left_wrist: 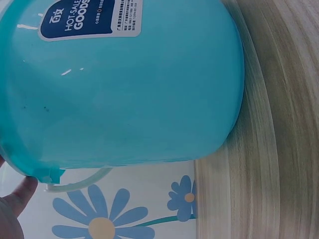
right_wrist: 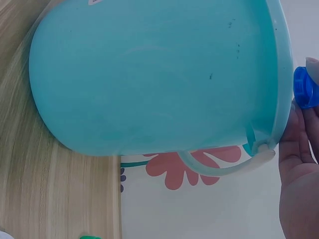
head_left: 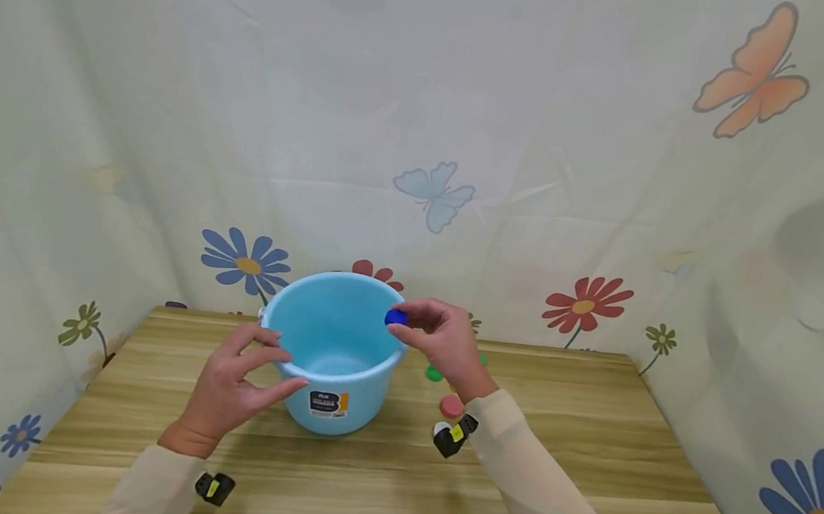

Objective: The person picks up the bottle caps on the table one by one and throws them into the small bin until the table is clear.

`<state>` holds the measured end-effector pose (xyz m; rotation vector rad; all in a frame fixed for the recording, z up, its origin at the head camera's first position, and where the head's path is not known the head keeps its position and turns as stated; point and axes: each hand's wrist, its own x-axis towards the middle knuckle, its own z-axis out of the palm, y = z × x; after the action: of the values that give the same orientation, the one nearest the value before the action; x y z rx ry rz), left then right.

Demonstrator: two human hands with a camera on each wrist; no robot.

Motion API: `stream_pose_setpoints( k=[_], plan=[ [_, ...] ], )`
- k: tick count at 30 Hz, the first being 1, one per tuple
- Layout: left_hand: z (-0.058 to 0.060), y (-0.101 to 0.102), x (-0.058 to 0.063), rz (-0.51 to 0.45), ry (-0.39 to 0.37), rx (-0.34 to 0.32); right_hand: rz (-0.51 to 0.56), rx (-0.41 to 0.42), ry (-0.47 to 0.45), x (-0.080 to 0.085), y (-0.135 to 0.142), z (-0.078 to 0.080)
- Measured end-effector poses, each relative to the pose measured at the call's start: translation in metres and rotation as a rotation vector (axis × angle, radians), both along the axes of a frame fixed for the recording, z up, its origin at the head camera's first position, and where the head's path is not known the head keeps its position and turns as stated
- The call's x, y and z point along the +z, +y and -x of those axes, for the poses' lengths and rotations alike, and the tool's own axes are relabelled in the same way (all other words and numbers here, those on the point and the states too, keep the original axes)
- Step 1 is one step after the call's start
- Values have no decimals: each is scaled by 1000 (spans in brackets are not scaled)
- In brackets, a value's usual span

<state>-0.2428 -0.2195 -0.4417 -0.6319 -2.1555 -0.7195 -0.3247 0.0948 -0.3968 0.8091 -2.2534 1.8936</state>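
A light blue plastic bucket (head_left: 367, 399) with a label on its front stands upright on the wooden table. At its left rim is my left hand (head_left: 234, 372), fingers over the edge and thumb along the front, holding it. My right hand (head_left: 448, 345) pinches a blue bottle cap (head_left: 395, 317) between thumb and fingers at the right rim. In the right wrist view the hollow side of the cap (right_wrist: 303, 88) shows, close to the rim. The left wrist view has the bucket wall (left_wrist: 149, 99) filling most of it, with a fingertip under the rim.
Right of the bucket lie a pink cap (head_left: 451, 406), a green cap (head_left: 433, 372) and a white cap (head_left: 442, 429), partly hidden by the right wrist camera. Another green piece (head_left: 482, 358) shows behind the right wrist. A floral curtain (head_left: 536, 220) surrounds the wooden table (head_left: 585, 476).
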Motion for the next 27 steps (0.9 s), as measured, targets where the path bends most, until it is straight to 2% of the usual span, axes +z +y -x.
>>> stream_pose_setpoints(
  k=[27],
  plan=[
    [3,0,-1,-8,37,-32,7,-3,-32,0,-3,6]
  ],
)
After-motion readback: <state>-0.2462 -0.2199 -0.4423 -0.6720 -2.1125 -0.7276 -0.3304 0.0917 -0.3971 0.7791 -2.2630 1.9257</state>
